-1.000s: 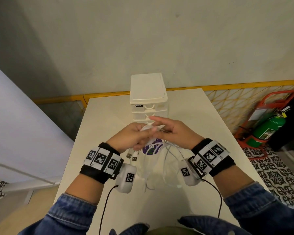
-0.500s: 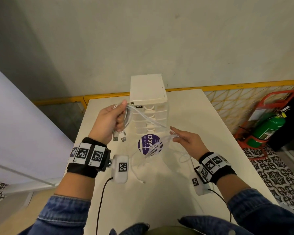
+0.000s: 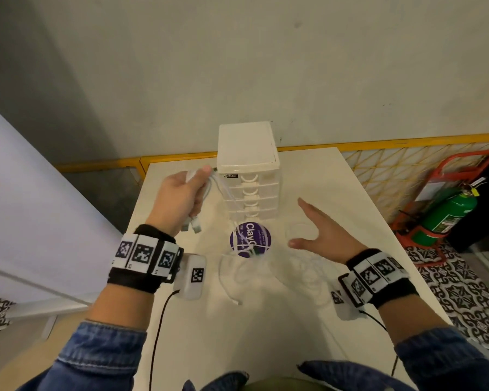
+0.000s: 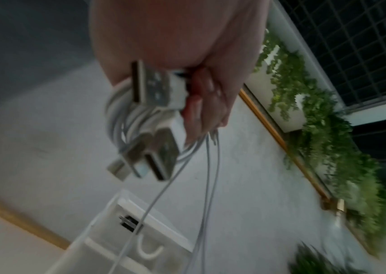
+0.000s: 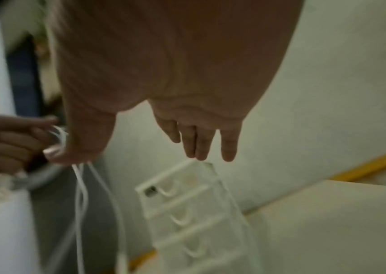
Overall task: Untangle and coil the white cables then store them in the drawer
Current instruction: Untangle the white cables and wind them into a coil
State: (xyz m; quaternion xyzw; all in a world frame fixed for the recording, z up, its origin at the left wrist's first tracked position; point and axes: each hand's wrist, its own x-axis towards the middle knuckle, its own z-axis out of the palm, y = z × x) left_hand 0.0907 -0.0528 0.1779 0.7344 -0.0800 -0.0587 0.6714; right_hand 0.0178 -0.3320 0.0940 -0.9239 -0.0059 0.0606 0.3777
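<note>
1. Left hand (image 3: 181,196), centre left of the frame, grips coiled white cables (image 4: 126,118), USB plugs (image 4: 154,89) sticking out below the fist
2. Right hand (image 3: 319,230), centre right, hovers spread, holding nothing
3. Loose cable strands trail down past the drawer unit (image 3: 249,176) onto the table (image 3: 266,320)

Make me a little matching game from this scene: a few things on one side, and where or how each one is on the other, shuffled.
Things:
1. left hand
2. right hand
3. drawer unit
4. purple sticker

States:
A. flat on the table, in front of the drawers
B. fingers spread, holding nothing
C. grips a bundle of white cables
D. stands at the table's far edge, drawers closed

Pairs: 1-C, 2-B, 3-D, 4-A
</note>
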